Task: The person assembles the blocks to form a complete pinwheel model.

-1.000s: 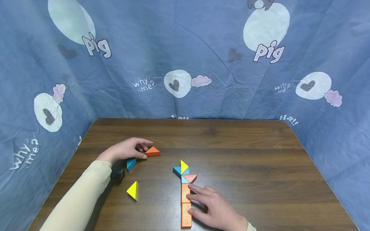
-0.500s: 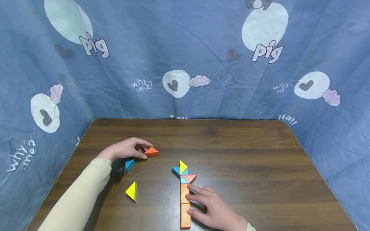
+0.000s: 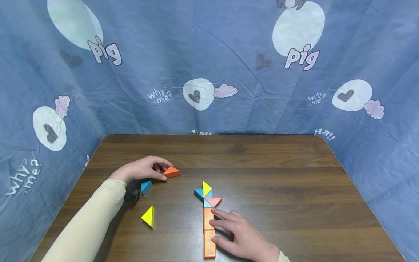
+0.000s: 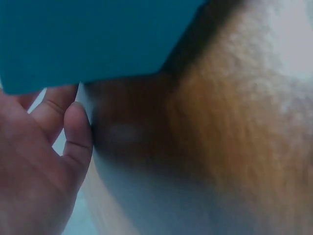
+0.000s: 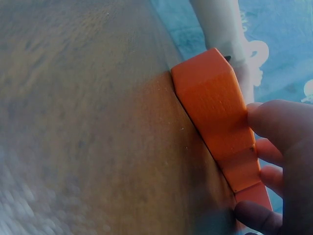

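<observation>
In the head view my left hand (image 3: 144, 169) pinches an orange-red triangular block (image 3: 171, 172) between thumb and fingers, at the table's left back. A blue triangular block (image 3: 146, 187) lies close below that hand; it looms large as a teal shape (image 4: 88, 41) in the left wrist view. Fingertips of my right hand (image 3: 243, 233) rest on two orange rectangular blocks (image 3: 210, 247) laid end to end. Beyond these, a light blue triangle (image 3: 207, 203), a pink triangle (image 3: 214, 201), a blue block (image 3: 198, 194) and a yellow triangle (image 3: 206, 189) lie grouped together.
A loose yellow triangular block (image 3: 148, 217) lies left of the orange row. The brown wooden table (image 3: 294, 182) ends at a blue printed cloth (image 3: 170, 116) behind and at both sides. A black wrist device (image 3: 131, 195) sits under my left wrist.
My left fingers have come down onto the orange-red triangle, which is now turned slightly. The right hand stays on the orange blocks. The head view has shifted a little.
</observation>
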Demonstrator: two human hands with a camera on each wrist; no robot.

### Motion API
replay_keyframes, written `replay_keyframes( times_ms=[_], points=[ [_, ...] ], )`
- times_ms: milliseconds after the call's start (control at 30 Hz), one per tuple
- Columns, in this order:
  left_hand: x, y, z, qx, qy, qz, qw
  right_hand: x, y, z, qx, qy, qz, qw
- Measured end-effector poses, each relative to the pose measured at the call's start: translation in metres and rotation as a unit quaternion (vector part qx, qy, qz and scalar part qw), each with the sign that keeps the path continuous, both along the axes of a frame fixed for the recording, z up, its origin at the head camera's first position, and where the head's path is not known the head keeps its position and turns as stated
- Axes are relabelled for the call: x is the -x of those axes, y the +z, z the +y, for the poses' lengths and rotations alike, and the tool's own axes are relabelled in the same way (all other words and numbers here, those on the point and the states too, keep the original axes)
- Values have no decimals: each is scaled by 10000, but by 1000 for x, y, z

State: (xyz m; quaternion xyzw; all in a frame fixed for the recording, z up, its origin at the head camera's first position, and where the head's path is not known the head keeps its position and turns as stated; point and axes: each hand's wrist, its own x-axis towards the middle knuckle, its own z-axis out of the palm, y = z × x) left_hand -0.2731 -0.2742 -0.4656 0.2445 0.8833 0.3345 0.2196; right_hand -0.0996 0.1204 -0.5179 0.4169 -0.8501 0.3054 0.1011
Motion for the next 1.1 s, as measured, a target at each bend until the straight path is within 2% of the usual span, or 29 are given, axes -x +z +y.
replay_keyframes(
  times_ms=[200,533,833,1100],
  points=[
    [-4,0,-2,14,257,287,9993,0,1,0,22,25,57,10000],
    [-20,13,4,-141,572,626,9963,0,1,0,26,25,81,10000],
    [-40,22,14,-259,535,928,9939,0,1,0,-16,-23,-5,10000],
    [-58,23,28,-294,278,870,9954,0,1,0,-19,-34,-81,10000]
  ],
)
